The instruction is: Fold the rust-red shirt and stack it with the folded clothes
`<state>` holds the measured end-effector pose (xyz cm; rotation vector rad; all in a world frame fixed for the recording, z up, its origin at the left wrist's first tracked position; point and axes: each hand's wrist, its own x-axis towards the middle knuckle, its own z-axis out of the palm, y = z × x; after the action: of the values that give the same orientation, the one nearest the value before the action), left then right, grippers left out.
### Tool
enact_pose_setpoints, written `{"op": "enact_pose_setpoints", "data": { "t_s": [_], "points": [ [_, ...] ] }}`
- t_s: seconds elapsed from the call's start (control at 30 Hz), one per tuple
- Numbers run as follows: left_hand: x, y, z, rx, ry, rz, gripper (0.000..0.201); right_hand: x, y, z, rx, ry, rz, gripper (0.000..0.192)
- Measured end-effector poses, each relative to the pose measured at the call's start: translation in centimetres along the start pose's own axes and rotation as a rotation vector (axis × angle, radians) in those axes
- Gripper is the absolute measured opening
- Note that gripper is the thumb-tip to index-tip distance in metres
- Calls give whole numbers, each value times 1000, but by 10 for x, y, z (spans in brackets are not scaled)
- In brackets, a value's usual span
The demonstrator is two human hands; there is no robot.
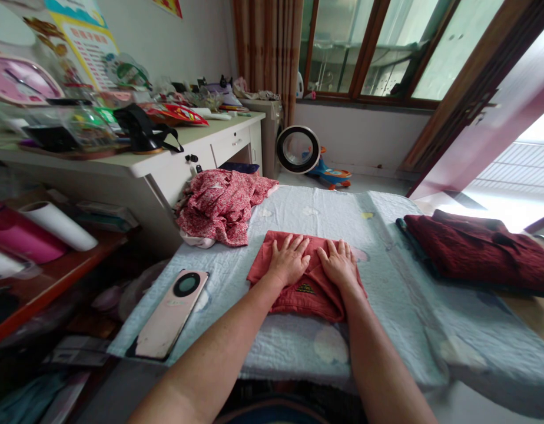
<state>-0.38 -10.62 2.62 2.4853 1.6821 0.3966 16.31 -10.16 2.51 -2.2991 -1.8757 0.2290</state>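
Observation:
A coral-red garment [308, 305] lies folded in a flat bundle on the table, with a small dark print near its middle. My left hand [289, 259] rests flat on its left half, fingers spread and pointing away from me. On the right half lies my right hand [339, 262], also flat and spread. Both palms press on the cloth without gripping it. Beneath is a pale blue cloth [387, 330] with a cloud pattern, covering the table.
A pink phone [172, 318] lies at the left edge. Behind it sits a crumpled red-patterned garment [223, 203]. Folded dark red clothes [479, 250] are stacked at the right. A cluttered desk [196, 141] stands at the left, and a washing machine [268, 112] with its door open is beyond.

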Motion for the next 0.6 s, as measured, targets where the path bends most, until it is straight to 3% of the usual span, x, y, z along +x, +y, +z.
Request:
{"op": "enact_pose_setpoints", "data": {
  "t_s": [0.6],
  "points": [
    [1, -2, 2, 9, 1, 0, 57, -2, -1, -3, 23, 53, 78, 65]
  ]
}}
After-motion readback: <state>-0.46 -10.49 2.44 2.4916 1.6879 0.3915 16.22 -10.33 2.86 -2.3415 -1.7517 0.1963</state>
